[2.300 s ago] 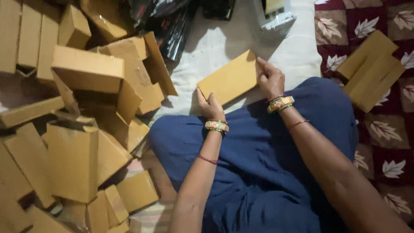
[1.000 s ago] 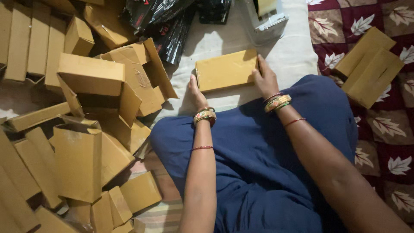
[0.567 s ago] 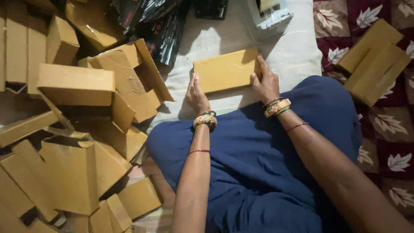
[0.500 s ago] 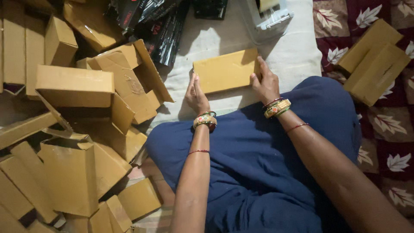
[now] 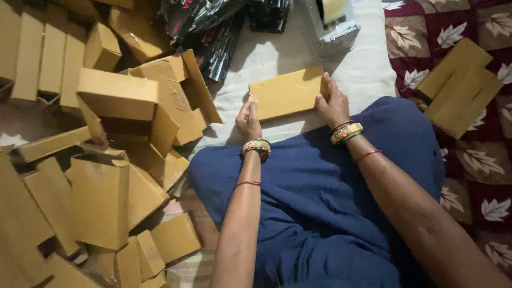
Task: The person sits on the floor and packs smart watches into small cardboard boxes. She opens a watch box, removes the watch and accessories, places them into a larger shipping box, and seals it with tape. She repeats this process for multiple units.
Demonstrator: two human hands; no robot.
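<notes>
A flat brown cardboard box point(image 5: 288, 93) lies on a white cloth point(image 5: 368, 80), just beyond the person's blue-clad lap point(image 5: 320, 197). The left hand point(image 5: 249, 120) presses its fingers against the box's left end; the right hand point(image 5: 333, 101) grips the right end, thumb along the edge. Both wrists wear bangles. Beyond the box stands a grey tape dispenser point(image 5: 330, 24), with black plastic packets point(image 5: 213, 26) to the box's far left. Left of the box sprawls a heap of folded cardboard boxes point(image 5: 106, 160). Right of it, two flat cartons point(image 5: 461, 85) rest on a maroon leaf-patterned blanket point(image 5: 480, 186).
</notes>
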